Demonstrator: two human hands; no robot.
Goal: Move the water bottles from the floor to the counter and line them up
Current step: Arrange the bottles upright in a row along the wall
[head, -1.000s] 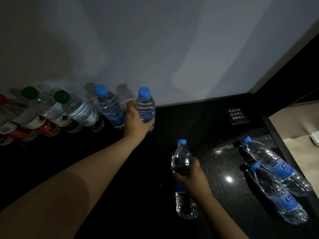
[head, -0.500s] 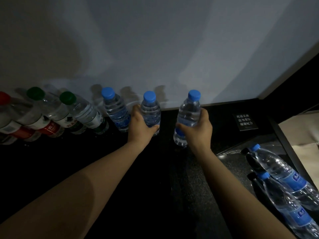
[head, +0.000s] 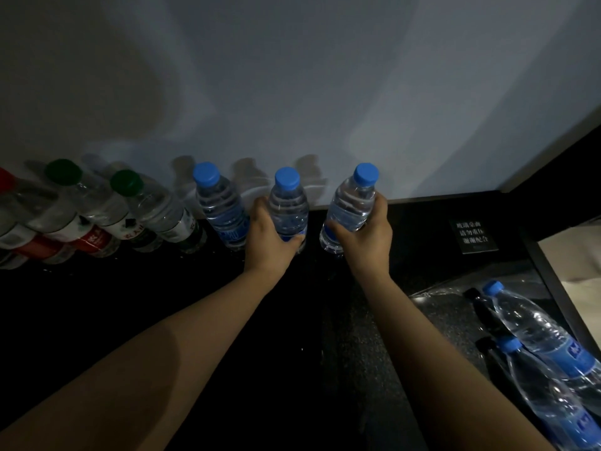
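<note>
On the black counter (head: 162,304) a row of water bottles stands along the white wall. My left hand (head: 270,237) grips a blue-capped bottle (head: 289,203) standing in the row. My right hand (head: 367,236) grips another blue-capped bottle (head: 353,203) just to its right, tilted slightly, its base at or just above the counter. A third blue-capped bottle (head: 221,206) stands left of them. Further left are two green-capped bottles (head: 156,209) (head: 84,203) and a red-capped one (head: 6,190) at the frame edge.
Two larger blue-capped bottles (head: 533,323) (head: 549,395) lie at the lower right on a clear plastic sheet (head: 435,288). A small dark sign (head: 473,236) with white text sits on the counter's right end. A beige surface (head: 575,255) lies beyond the counter's right edge.
My right hand carried its bottle from the middle of the counter up to the wall, next to the bottle in my left hand. My left hand kept hold of its bottle in the row.
</note>
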